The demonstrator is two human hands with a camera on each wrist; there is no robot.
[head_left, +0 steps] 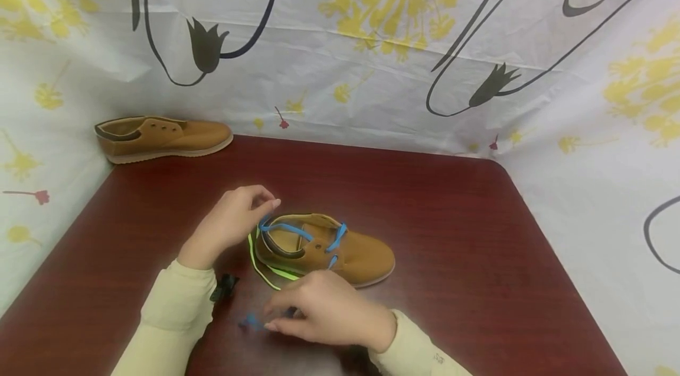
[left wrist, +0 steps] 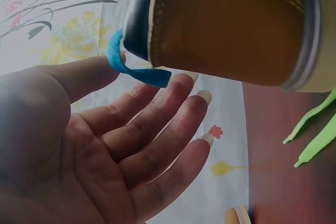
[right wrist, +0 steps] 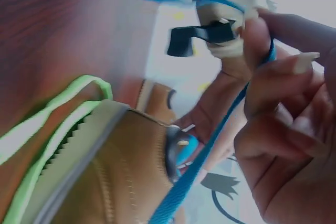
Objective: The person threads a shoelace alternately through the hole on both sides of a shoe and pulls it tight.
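A tan lace-up shoe [head_left: 366, 253] lies on the table with its toe to the right. Blue shoelace [head_left: 336, 239] runs through its eyelets, and one end hangs over the heel. My left hand [head_left: 231, 219] is at the heel, fingers relaxed and apart; in the left wrist view the thumb is beside the blue lace end [left wrist: 139, 74], contact unclear. In front of the shoe, my right hand [head_left: 332, 308] pinches the other length of blue lace [right wrist: 194, 166] between thumb and fingers, its tip trailing beyond them. Green lace [head_left: 260, 267] lies partly under the shoe.
A second tan shoe [head_left: 199, 137], with no lace in its visible eyelets, stands at the table's back left corner. A dark strap [head_left: 225, 286] hangs by the left cuff. Patterned white sheeting [head_left: 319, 81] encloses the dark red table [head_left: 451, 216].
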